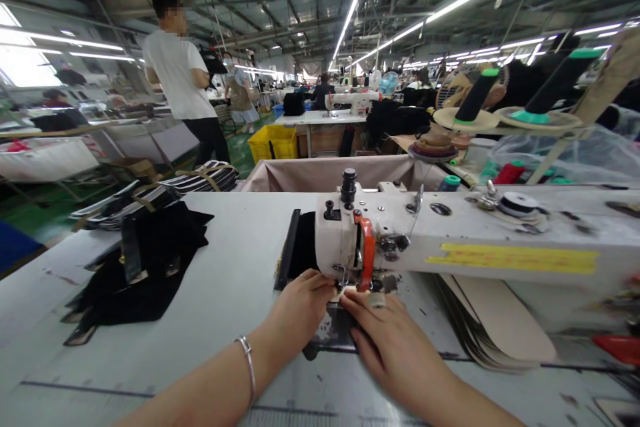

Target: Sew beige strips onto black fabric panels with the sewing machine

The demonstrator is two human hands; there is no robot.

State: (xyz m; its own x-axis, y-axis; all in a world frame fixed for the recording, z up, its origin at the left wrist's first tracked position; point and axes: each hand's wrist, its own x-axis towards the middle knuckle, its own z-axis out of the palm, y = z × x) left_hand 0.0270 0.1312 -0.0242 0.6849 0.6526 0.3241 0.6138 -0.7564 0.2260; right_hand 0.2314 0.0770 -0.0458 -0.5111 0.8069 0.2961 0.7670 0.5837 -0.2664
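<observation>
A white sewing machine [450,230] with an orange guard [367,250] stands over the work. My left hand [307,300] is at the left of the needle area, fingers pressed together at the edge of a black fabric piece [304,247] with a dark strip along its left side. My right hand [383,327] lies just right of the needle, its fingertips on a small pale piece [349,291] under the presser foot. What my left fingertips pinch is too small to make out.
Black fabric pieces [150,267] with straps lie at the left, bundled panels [200,180] behind them. Pale rounded panels [505,320] sit under the machine arm. Thread cones [477,97] stand back right. A person [180,77] is beyond the table at left.
</observation>
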